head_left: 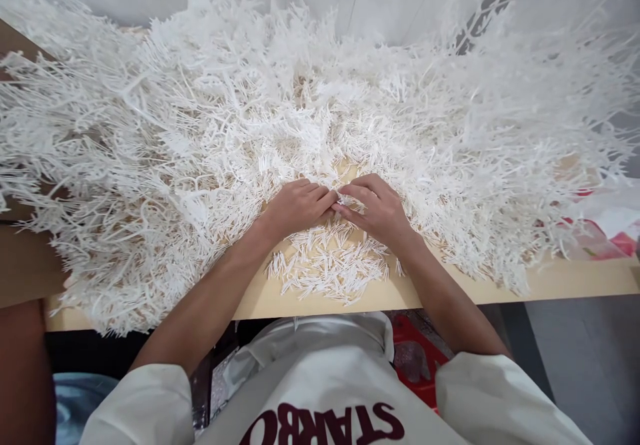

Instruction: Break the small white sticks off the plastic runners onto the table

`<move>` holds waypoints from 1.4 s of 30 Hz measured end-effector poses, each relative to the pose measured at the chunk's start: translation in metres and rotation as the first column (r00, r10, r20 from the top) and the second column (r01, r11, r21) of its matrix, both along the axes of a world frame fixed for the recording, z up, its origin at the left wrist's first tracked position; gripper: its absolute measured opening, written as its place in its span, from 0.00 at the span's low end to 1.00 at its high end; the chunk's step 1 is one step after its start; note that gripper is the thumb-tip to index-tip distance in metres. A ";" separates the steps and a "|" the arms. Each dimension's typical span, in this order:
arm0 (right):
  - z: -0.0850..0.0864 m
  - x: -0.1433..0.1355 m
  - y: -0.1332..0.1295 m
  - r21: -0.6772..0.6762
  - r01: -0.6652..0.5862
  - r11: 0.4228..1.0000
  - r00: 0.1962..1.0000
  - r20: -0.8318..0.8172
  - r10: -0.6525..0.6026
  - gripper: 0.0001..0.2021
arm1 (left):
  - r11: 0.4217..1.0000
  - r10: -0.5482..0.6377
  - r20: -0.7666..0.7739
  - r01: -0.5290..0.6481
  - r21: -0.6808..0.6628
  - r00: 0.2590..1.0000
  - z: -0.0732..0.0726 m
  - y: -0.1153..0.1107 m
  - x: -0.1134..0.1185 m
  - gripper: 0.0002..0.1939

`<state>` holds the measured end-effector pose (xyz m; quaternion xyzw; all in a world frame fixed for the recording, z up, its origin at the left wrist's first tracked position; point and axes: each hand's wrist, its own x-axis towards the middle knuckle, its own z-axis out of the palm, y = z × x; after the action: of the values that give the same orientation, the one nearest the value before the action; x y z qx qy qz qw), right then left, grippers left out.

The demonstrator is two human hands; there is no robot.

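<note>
My left hand is closed, fingers curled, its thumb and fingertips meeting the other hand at the middle of the table. My right hand pinches a small white branching plastic sprig, which shows between thumb and forefinger. Both sets of fingertips come together at this sprig, and my left fingers partly hide its end. Below the hands lies a loose pile of short white plastic sticks. Beyond and on both sides rises a large tangled heap of white branching plastic sprigs.
The tan tabletop shows along its front edge. Cardboard stands at the left, near part of another person's arm. Red-and-clear plastic packaging lies at the right end. Below the table is a red plastic stool.
</note>
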<state>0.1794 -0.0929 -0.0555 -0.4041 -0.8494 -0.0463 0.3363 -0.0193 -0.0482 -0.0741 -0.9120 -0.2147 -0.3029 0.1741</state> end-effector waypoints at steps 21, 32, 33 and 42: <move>0.010 -0.018 -0.017 0.080 -0.146 0.986 0.987 0.084 0.140 0.13 | 0.994 0.060 0.033 -0.057 -0.091 0.998 -0.003 0.000 0.003 0.07; 0.005 -0.016 -0.012 0.081 0.150 0.985 0.954 -0.275 -0.122 0.10 | 0.984 0.089 0.143 -0.065 -0.166 0.986 -0.005 0.006 -0.001 0.06; 0.005 -0.012 -0.008 0.027 0.201 0.979 0.945 -0.268 -0.187 0.12 | 0.985 0.075 0.133 -0.053 -0.162 0.988 -0.005 0.005 -0.001 0.06; 0.001 -0.008 -0.003 0.041 0.148 0.988 0.987 -0.071 -0.145 0.09 | 0.997 -0.014 0.110 0.022 -0.076 0.994 0.000 0.004 -0.001 0.06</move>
<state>0.1714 -0.0961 -0.0548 -0.4589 -0.8043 -0.0765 0.3698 -0.0200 -0.0441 -0.0741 -0.9021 -0.2271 -0.3454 0.1239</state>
